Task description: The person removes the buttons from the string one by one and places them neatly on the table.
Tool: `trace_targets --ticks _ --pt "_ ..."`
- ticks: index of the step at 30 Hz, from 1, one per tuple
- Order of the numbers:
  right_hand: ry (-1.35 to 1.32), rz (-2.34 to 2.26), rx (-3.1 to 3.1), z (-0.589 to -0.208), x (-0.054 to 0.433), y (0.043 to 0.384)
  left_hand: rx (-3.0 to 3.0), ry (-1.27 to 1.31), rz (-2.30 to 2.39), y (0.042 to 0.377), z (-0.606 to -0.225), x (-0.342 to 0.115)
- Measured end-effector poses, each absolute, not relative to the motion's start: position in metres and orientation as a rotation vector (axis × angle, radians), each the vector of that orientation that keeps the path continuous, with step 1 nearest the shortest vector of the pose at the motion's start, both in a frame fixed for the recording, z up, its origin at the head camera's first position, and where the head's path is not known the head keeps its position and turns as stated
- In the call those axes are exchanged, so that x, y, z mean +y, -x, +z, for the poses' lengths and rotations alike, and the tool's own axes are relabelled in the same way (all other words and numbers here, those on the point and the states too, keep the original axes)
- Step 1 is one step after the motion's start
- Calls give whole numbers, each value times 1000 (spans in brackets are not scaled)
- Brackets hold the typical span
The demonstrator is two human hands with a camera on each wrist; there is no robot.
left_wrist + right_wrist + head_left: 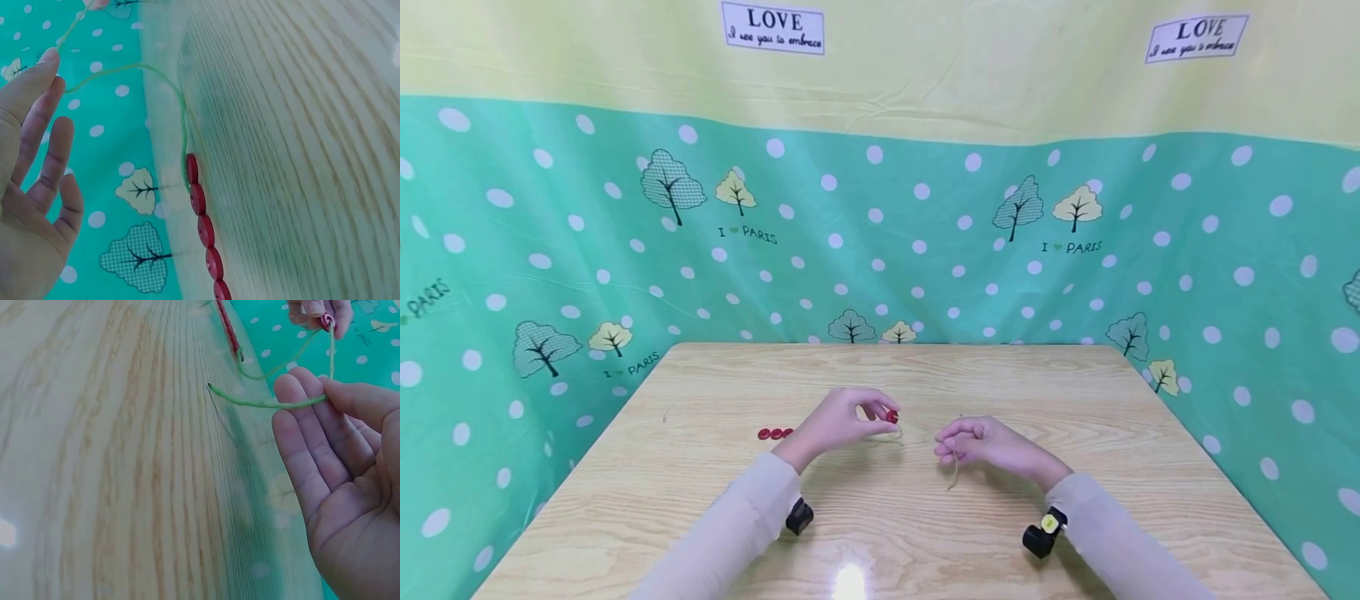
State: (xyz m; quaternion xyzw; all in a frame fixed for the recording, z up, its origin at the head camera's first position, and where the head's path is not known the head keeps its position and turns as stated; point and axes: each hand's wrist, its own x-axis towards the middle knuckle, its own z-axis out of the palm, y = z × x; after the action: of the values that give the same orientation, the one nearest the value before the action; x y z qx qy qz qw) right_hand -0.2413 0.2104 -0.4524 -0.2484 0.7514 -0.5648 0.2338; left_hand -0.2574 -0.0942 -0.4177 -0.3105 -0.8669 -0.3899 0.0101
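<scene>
My left hand [842, 418] holds a small red button [892, 417] up off the table between thumb and fingers. A thin green cord [269, 405] runs from that button to my right hand [981, 440]. There my thumb and fingers pinch the cord, and its loose tail sticks out past the fingertips. From the left fingertips the cord also curves down to a row of red buttons [206, 231] lying on the table, reaching its near end. In the head view the left wrist hides part of this row. The left wrist view hides the held button behind the fingers.
The light wooden table [1000, 375] spreads under both hands. Green dotted cloth [925, 283] hangs behind it and along the sides. A small black camera sits on each wrist, the left one [800, 517] and the right one [1039, 542]. Light glares off the front of the table.
</scene>
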Motion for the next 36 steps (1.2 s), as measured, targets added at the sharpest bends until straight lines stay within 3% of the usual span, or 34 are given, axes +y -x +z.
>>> trace_targets --ticks 36 --pt "635 -1510 2180 -447 227 238 -2710 814 -1133 261 -411 -146"
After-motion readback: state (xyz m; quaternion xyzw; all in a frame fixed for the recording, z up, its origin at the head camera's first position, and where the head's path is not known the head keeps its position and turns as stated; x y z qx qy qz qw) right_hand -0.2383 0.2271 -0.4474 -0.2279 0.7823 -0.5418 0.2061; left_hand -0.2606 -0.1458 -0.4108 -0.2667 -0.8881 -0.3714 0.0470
